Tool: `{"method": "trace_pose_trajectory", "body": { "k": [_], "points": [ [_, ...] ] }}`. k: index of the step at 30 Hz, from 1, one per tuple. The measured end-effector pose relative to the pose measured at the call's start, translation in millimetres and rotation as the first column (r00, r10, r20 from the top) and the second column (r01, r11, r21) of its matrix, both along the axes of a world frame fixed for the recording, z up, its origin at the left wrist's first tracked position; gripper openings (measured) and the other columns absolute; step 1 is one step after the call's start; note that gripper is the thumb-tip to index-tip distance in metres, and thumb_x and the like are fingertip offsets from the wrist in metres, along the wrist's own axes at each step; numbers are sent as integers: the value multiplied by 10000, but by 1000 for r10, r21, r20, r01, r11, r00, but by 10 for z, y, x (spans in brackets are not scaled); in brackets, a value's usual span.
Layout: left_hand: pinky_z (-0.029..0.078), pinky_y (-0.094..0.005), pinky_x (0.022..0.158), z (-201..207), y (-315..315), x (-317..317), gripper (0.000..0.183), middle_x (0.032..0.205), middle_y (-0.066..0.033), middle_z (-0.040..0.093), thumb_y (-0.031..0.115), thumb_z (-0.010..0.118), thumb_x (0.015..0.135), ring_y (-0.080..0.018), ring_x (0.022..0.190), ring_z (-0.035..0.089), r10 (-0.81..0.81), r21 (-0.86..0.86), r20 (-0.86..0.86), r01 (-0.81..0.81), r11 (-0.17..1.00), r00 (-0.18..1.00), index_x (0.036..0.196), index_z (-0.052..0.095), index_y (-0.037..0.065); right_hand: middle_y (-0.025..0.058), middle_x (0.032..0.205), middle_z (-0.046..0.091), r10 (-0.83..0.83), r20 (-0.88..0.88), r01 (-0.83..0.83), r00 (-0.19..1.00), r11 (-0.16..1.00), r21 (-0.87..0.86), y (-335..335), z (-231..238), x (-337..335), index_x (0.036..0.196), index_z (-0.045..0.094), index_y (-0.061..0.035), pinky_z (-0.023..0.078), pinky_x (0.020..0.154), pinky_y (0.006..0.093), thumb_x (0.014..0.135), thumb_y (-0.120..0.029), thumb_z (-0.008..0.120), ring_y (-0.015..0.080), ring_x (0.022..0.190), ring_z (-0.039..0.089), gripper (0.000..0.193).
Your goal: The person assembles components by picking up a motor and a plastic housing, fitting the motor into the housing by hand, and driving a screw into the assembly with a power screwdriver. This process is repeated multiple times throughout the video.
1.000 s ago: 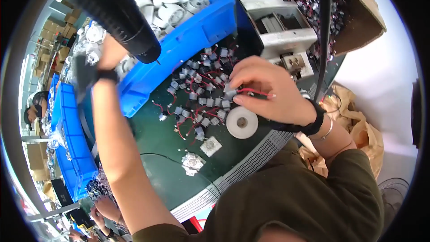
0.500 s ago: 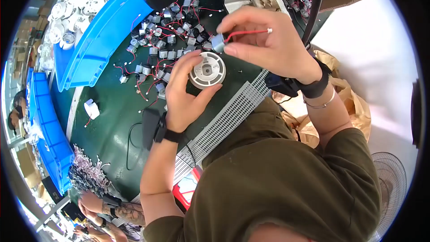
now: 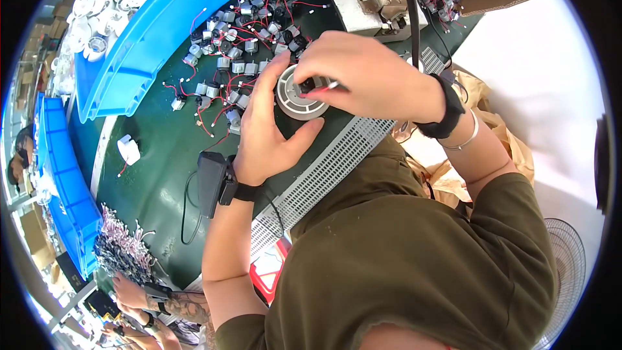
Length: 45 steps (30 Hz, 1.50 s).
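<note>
My left hand [image 3: 264, 137] curves round a round white plastic housing [image 3: 299, 107] on the green table, fingers along its far left side and thumb by its near right edge. In my right hand [image 3: 372, 76] is a small motor [image 3: 308, 85] with red wires, pinched between fingers and thumb directly over the housing's middle. The right hand hides part of the housing and most of the motor, so I cannot tell how deep the motor sits. Beyond the left fingers lies a heap of small silver motors [image 3: 238, 67] with red leads and white plugs.
A blue bin [image 3: 139, 58] holds many white plastic parts [image 3: 97, 0]. A grey metal machine [image 3: 363, 10] stands at the back, a perforated strip [image 3: 324, 172] along the near edge. One white part [image 3: 128, 150] lies left. At lower left, another person's hands [image 3: 133, 293] are near bundled wires [image 3: 126, 246].
My right hand has moved left and down with the motor, from beside the housing to over its centre. The left hand stays round the housing. The dark object at the top has mostly left view.
</note>
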<state>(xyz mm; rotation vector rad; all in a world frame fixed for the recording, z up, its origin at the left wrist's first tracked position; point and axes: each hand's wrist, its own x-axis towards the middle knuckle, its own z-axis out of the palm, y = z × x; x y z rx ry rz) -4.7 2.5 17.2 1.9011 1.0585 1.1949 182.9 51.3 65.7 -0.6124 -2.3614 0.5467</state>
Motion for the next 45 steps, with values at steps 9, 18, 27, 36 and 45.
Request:
{"method": "trace_pose_trajectory", "body": {
  "k": [9,18,27,36,45],
  "points": [
    [422,-411,853,46,74,-60,744,1104,-154,516,166,823,557,-339,1009,508,-30,85,-34,33,996,999,1176,442,11,61,877,602,-97,-74,83,992,982,-172,-46,128,83,929,605,-34,466,645,266,694,-34,706,162,709,548,255],
    [466,-374,773,-22,34,70,622,1047,-168,539,89,793,584,-318,911,553,103,203,-93,-82,976,990,1108,469,-1,70,767,547,-152,4,149,988,970,-190,-138,-42,-66,823,561,-42,456,623,307,680,-71,726,226,723,557,220],
    [452,-418,813,-16,-19,102,665,1047,-175,550,181,837,557,-355,953,546,257,273,-157,-208,939,954,1088,482,-5,103,904,519,-55,153,45,987,997,67,-64,67,-15,900,568,-38,457,719,331,712,-86,690,275,859,534,229],
    [485,-427,802,-21,-78,67,413,1183,-207,524,268,736,702,-359,974,563,277,530,-423,-13,848,863,1059,619,96,63,737,588,112,-731,-218,673,975,-51,831,1299,-804,889,562,2,452,551,237,783,-181,699,104,647,572,252],
    [506,-375,769,-36,-49,62,375,1179,-210,539,134,759,680,-332,936,592,214,438,-361,-37,898,907,1025,637,50,80,725,560,-11,-799,-242,601,950,-196,467,1300,-90,959,514,39,471,561,271,738,-104,671,157,593,565,307]
  ]
}}
